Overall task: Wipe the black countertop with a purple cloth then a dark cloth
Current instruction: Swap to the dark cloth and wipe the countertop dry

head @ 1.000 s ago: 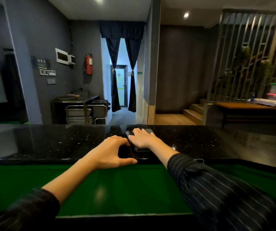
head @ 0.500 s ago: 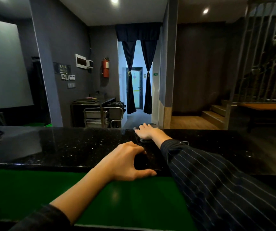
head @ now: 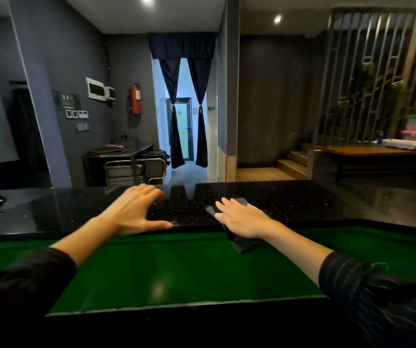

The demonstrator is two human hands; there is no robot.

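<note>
In the head view, your right hand (head: 243,219) lies flat, palm down, on the dark cloth (head: 237,223) at about 3 o'clock from the picture's middle. Its fingers (head: 228,206) are stretched out and a little spread, pointing toward 11 o'clock; they press the cloth and do not close around it. The cloth sits at the near edge of the black desk (head: 290,204), and one corner hangs over that edge above the green surface (head: 176,270) below. Your right forearm comes in from 4 o'clock, the striped sleeve (head: 377,292) pushed back to mid-forearm.

Your left hand (head: 134,212) is at about 9 o'clock from the cloth, well apart from it. It is released and holds nothing: the fingers are spread forward over the desk and look blurred, and the thumb lies along the near edge. I cannot tell whether the palm touches the desk. The left forearm enters from 8 o'clock.
</note>
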